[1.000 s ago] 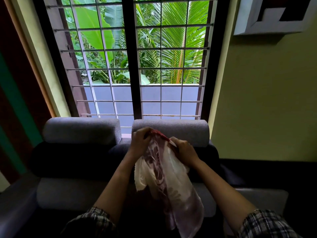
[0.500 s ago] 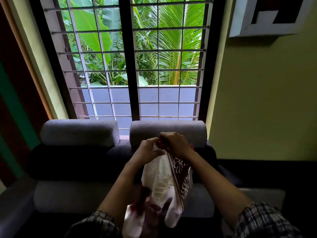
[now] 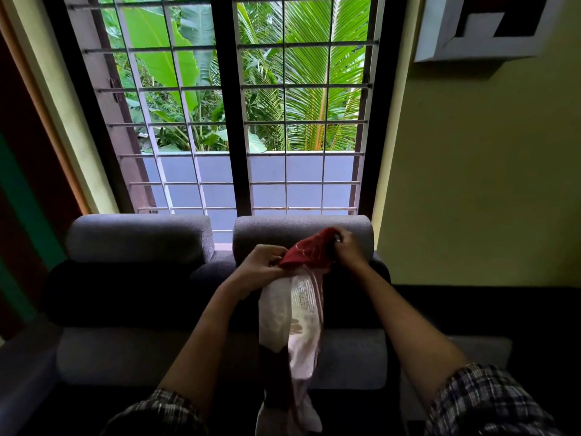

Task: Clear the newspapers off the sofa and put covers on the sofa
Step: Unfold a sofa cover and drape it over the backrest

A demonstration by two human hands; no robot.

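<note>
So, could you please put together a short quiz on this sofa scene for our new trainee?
1. True or false: the left hand and the right hand both grip the cloth cover.
2. Where is the cover's red end? A) at the top, between the hands; B) hanging at the bottom; C) spread flat over the seat.
3. In a few words: which headrest of the sofa lies behind the hands?

Key: 1 true. 2 A. 3 the right headrest.
</note>
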